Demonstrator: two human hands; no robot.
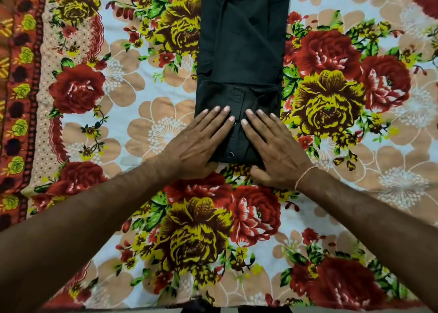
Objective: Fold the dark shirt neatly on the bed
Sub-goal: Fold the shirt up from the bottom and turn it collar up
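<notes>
The dark shirt (241,52) is matt woven cloth, near black with a faint green cast, smooth over its flat panels and softly creased along the folded edges and stitched seams. Small round snap fasteners (230,155) on its front placket look like metal and catch a little light. The bed (355,146) is covered by a printed cotton-like sheet with a slight sheen, smooth and flat, its flowers in red, yellow, tan and green on a pale ground. A thin thread band (305,174), pale and fibrous, circles the wrist by the right hand (276,146).
</notes>
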